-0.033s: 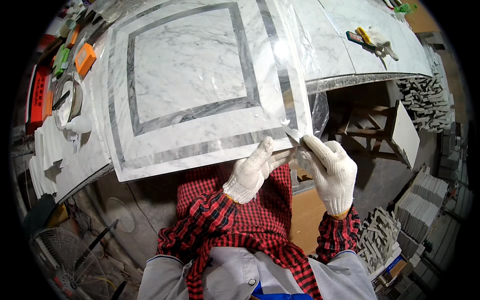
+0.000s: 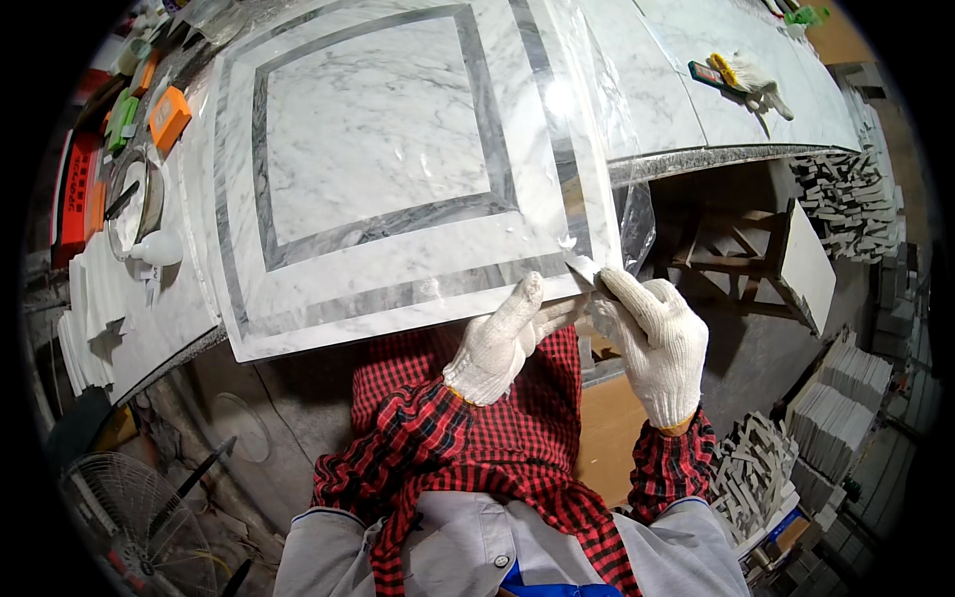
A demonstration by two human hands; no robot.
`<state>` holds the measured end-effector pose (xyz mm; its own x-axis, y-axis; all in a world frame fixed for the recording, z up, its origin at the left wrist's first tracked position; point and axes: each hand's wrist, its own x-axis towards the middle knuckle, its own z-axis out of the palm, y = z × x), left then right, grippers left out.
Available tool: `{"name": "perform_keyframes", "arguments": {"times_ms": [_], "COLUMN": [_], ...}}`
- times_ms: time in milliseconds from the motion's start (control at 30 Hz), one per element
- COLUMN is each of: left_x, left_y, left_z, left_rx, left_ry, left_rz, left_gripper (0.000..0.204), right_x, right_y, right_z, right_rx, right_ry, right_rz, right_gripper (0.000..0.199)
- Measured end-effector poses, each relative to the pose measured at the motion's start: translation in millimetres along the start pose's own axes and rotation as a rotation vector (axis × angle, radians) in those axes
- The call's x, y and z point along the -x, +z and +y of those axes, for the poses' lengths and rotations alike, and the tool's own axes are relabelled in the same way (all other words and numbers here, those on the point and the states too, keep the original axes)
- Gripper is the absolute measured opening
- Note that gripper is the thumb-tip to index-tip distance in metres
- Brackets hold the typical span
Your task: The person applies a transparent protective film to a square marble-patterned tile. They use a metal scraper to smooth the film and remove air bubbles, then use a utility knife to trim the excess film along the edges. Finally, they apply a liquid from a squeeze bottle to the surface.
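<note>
Where the counter (image 2: 686, 99) runs out toward the person, a square white marble panel (image 2: 383, 159) with grey inlaid bands lies flat, its near right corner jutting past the edge. Clear plastic film (image 2: 597, 149) covers it and hangs loose off the right side. Both gloved hands meet at that corner: the right hand (image 2: 662, 343) pinches the film's edge in a narrow grip just right of the corner, while the left hand (image 2: 502, 338) lies fingers flat along the panel's near edge, closing on nothing.

i see grey concrete floor (image 2: 756, 348) at 4 o'clock, wooden trestle (image 2: 726, 249) under bench, stacked tile offcuts (image 2: 846, 194) at 3, floor fan (image 2: 129, 527) at 8.
</note>
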<state>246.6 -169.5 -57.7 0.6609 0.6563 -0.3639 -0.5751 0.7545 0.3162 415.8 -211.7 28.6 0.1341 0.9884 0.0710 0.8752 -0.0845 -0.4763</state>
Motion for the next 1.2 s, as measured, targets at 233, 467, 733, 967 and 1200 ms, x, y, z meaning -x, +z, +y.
{"name": "perform_keyframes", "arguments": {"times_ms": [233,467,733,967,1200], "left_x": [0.9,-0.1,-0.1,0.7,1.0], "left_y": [-1.8,-1.7,-1.7,2.2,3.2], "left_z": [1.4,-0.8,-0.9,1.6,2.4], "left_rx": [-0.052,-0.037,-0.028,-0.039,-0.053], "left_ry": [-0.025,0.007,0.003,0.001,-0.014], "left_rz": [-0.026,-0.005,-0.019,-0.069,-0.018], "left_gripper": [0.06,0.061,0.06,0.061,0.064], "right_x": [-11.1,-15.3,-18.1,-14.8,-4.8], "right_y": [5.3,-3.1,-2.0,7.4,4.8], "right_z": [-4.7,0.2,0.3,-3.7,-7.4], "right_rx": [-0.048,-0.044,0.015,0.002,0.016], "right_ry": [0.019,0.044,0.018,-0.005,0.013], "right_rz": [0.054,0.112,0.089,0.078,0.031], "right_gripper": [0.03,0.03,0.029,0.031,0.031]}}
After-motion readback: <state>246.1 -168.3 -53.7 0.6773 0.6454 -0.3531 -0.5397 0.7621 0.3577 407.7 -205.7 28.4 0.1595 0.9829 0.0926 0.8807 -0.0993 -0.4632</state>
